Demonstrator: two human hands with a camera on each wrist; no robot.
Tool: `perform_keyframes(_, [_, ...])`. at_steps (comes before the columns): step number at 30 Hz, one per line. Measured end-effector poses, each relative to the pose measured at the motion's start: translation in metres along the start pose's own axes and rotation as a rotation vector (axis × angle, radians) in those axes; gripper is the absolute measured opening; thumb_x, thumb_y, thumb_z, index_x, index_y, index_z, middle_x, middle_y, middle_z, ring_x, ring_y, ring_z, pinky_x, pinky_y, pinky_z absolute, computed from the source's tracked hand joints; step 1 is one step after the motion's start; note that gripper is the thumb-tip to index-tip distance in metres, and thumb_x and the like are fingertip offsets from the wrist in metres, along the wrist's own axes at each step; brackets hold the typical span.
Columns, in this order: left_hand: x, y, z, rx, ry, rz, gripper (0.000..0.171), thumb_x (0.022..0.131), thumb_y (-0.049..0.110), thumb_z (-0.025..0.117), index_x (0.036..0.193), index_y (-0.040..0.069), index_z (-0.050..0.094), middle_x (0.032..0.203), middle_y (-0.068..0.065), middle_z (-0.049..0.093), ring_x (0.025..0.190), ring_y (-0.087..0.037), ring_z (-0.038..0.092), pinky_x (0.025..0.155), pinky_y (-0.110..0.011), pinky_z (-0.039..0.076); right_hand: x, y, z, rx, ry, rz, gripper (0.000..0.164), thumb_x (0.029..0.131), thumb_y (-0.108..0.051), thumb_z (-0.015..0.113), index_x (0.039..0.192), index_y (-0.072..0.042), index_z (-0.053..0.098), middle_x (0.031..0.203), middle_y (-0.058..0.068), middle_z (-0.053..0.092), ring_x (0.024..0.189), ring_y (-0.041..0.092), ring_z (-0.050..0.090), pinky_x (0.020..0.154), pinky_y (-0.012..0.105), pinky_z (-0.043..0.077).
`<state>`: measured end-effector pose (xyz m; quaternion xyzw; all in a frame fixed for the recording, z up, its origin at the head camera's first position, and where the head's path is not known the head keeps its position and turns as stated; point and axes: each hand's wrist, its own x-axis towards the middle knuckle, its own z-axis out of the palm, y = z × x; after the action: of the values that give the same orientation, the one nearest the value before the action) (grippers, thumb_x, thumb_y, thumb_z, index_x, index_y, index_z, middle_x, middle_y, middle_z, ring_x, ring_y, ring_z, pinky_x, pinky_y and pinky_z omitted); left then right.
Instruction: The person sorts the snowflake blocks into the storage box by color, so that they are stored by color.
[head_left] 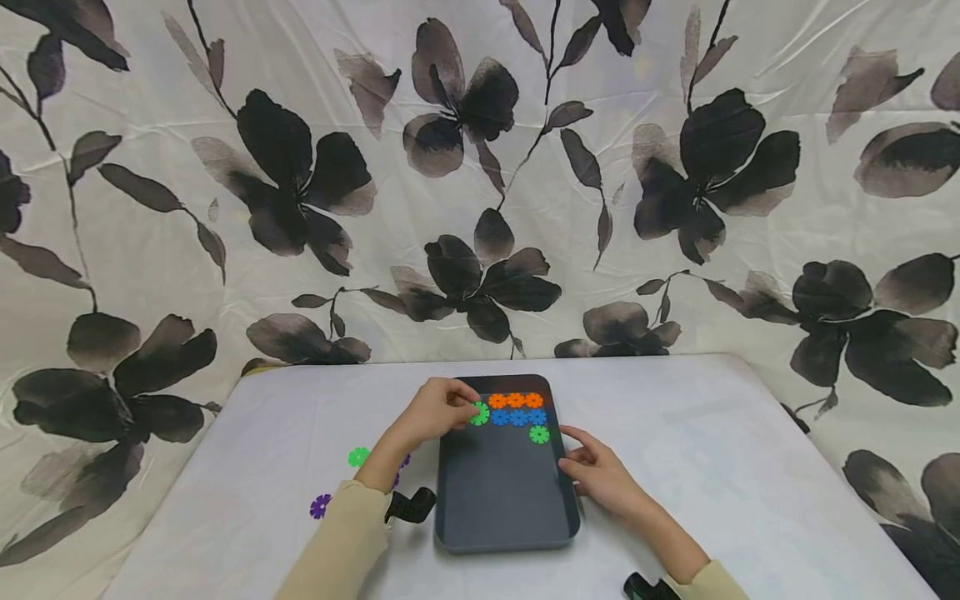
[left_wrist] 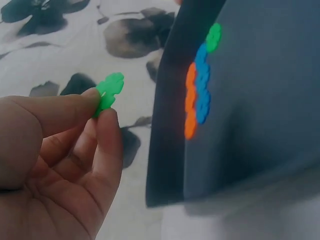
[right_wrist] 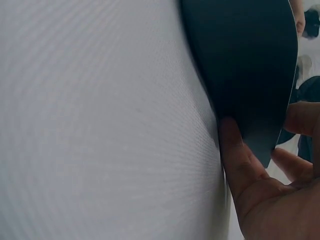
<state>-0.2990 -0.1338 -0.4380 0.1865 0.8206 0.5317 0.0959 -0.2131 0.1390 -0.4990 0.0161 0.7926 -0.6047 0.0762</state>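
Note:
My left hand (head_left: 433,412) pinches a green notched plastic disc (left_wrist: 111,89) between thumb and fingertips, above the upper left part of a dark grey tray (head_left: 502,500). My right hand (head_left: 603,479) holds the tray's right edge. In the right wrist view, its fingers (right_wrist: 240,155) lie against the outer wall and reach the rim. Inside the tray, a row of orange discs (head_left: 516,401) lies along the far end. Below it is a row of blue discs (head_left: 518,417), and under the right-hand blue one sits another green disc (head_left: 539,434).
Left of the tray, a loose green disc (head_left: 358,457) and a purple disc (head_left: 320,506) lie on the white tablecloth (head_left: 247,500). More purple pieces are partly hidden by the left forearm. Behind the table hangs a floral cloth (head_left: 480,200).

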Motion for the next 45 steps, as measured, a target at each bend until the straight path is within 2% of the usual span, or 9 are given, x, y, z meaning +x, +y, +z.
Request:
perform_keyframes(3, [0.007,0.001,0.009,-0.006,-0.016,0.002,0.014,0.089,0.003,0.068,0.102,-0.002,0.068,0.083,-0.008,0.065,0.085,-0.04,0.065,0.073,-0.043,0.057,0.001,0.0,0.0,-0.006,0.012,0.001,0.054,0.095,-0.009,0.06,0.146,-0.011,0.043,0.101,0.014,0.059,0.085,0.023,0.058,0.066,0.036,0.055])
perform_keyframes(13, [0.018,0.001,0.033,-0.07,-0.035,0.002,0.016,0.088,0.002,0.07,0.102,-0.005,0.067,0.083,-0.011,0.066,0.074,-0.024,0.067,0.068,-0.034,0.058,0.002,0.002,-0.001,-0.001,0.006,-0.005,0.054,0.094,-0.01,0.061,0.146,-0.011,0.043,0.101,0.013,0.059,0.086,0.022,0.058,0.068,0.036,0.055])
perform_keyframes(17, [0.02,-0.002,0.042,-0.087,-0.015,-0.009,0.014,0.087,0.002,0.07,0.099,-0.005,0.068,0.081,-0.01,0.067,0.071,-0.022,0.067,0.066,-0.033,0.058,0.002,0.002,-0.002,-0.002,-0.006,-0.006,0.055,0.095,-0.01,0.06,0.146,-0.01,0.042,0.101,0.013,0.06,0.085,0.022,0.058,0.068,0.036,0.055])
perform_keyframes(22, [0.025,-0.005,0.053,-0.105,0.04,-0.021,0.013,0.086,0.0,0.07,0.098,-0.005,0.069,0.079,-0.009,0.067,0.066,-0.021,0.067,0.066,-0.038,0.058,0.002,-0.001,-0.003,-0.007,0.01,-0.013,0.054,0.095,-0.01,0.06,0.146,-0.011,0.043,0.102,0.013,0.06,0.086,0.022,0.058,0.068,0.036,0.055])
perform_keyframes(27, [0.027,-0.013,0.062,-0.088,0.071,-0.06,0.014,0.085,-0.002,0.069,0.099,-0.005,0.069,0.077,-0.008,0.066,0.062,-0.018,0.066,0.064,-0.037,0.058,0.001,0.001,-0.002,-0.003,0.009,-0.014,0.054,0.095,-0.01,0.061,0.146,-0.011,0.043,0.101,0.013,0.06,0.085,0.022,0.058,0.067,0.036,0.055])
perform_keyframes(36, [0.028,-0.017,0.072,-0.066,0.093,-0.108,0.012,0.083,-0.002,0.071,0.095,-0.003,0.072,0.073,-0.007,0.066,0.061,-0.019,0.067,0.061,-0.034,0.057,0.0,-0.001,-0.001,0.011,0.007,-0.01,0.054,0.095,-0.01,0.061,0.146,-0.011,0.043,0.102,0.013,0.061,0.087,0.022,0.058,0.069,0.037,0.055])
perform_keyframes(40, [0.029,-0.02,0.074,-0.057,0.094,-0.115,0.011,0.082,-0.001,0.072,0.093,-0.003,0.072,0.071,-0.006,0.066,0.061,-0.02,0.067,0.059,-0.032,0.057,0.002,0.001,-0.002,0.008,-0.006,-0.033,0.054,0.095,-0.009,0.06,0.146,-0.009,0.042,0.102,0.014,0.061,0.087,0.022,0.059,0.07,0.038,0.055])
perform_keyframes(45, [0.029,-0.024,0.077,-0.043,0.102,-0.118,0.01,0.082,-0.001,0.072,0.092,-0.003,0.072,0.07,-0.006,0.065,0.06,-0.019,0.067,0.058,-0.031,0.057,0.003,0.005,-0.001,0.014,0.003,-0.02,0.054,0.095,-0.009,0.061,0.146,-0.009,0.042,0.103,0.013,0.061,0.087,0.022,0.06,0.069,0.038,0.056])
